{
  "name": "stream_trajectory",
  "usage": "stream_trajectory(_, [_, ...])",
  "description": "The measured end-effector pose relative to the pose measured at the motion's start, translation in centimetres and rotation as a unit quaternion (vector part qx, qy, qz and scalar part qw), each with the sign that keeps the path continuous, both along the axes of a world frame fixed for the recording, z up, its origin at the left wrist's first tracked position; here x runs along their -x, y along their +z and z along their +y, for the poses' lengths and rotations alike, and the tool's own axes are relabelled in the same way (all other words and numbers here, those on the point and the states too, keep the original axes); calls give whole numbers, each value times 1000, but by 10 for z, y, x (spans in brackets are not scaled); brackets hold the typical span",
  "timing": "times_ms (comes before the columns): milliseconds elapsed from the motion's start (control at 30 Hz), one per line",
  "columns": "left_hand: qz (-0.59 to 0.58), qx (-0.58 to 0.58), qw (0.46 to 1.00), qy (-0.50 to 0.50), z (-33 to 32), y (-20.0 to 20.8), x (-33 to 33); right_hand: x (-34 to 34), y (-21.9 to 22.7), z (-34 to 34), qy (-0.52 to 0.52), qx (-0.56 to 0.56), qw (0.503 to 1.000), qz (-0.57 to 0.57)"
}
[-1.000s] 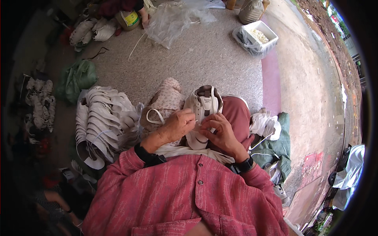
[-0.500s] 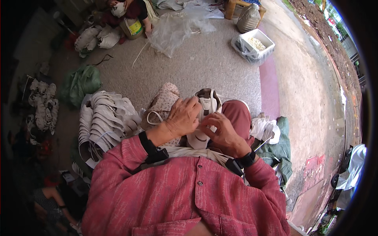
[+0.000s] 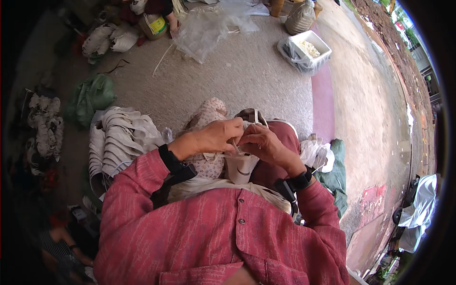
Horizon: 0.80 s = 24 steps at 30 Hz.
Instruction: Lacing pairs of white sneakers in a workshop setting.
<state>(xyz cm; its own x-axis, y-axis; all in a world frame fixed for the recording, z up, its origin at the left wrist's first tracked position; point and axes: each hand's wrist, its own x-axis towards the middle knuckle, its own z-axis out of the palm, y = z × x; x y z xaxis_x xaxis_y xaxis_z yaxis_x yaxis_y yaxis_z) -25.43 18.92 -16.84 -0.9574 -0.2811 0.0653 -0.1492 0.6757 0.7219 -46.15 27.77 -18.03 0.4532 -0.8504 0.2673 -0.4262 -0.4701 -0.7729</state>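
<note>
A white shoe upper (image 3: 239, 170) with a dark collar lies across my lap between my knees. My left hand (image 3: 216, 135) comes over it from the left, thumb and fingers closed in a pinch on a thin white shoelace. From the right my right hand (image 3: 267, 142) meets it, its fingertips also pinched on the lace by the upper's eyelets. The fingers hide most of the upper's middle and the exact grip. A loop of lace (image 3: 209, 156) shows below my left hand. More white laces (image 3: 204, 188) lie along my lap.
Stacked white uppers (image 3: 124, 140) stand at my left, with a green sack (image 3: 90, 99) beyond. White pieces (image 3: 316, 154) rest on green cloth (image 3: 335, 173) at my right. Ahead are a white box (image 3: 311, 45), clear plastic sheeting (image 3: 202, 35) and another person's hand (image 3: 174, 26).
Both hands have drawn closer together over the upper, their fingertips now meeting. My left hand has turned flatter, and a lace loop shows beneath it. The whole view has shifted slightly.
</note>
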Motion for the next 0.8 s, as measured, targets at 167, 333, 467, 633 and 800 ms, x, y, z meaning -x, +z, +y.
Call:
stream_trajectory(167, [38, -89, 995, 32, -1, -7, -2, -3, 7, -9, 6, -51, 998, 31])
stream_trajectory(333, [22, -158, 987, 26, -3, -14, 0, -2, 10, -14, -18, 0, 984, 178])
stream_trajectory(467, [32, -104, 994, 14, 1, -6, 1, 95, 15, -41, -360, 165, 904, 160])
stream_trajectory(633, [5, -16, 996, 88, 30, 8, 10, 87, 37, -11, -277, -288, 815, -421])
stream_trajectory(800, [13, 109, 986, 124, 41, -6, 19, 60, 29, -7, -194, -343, 633, -666])
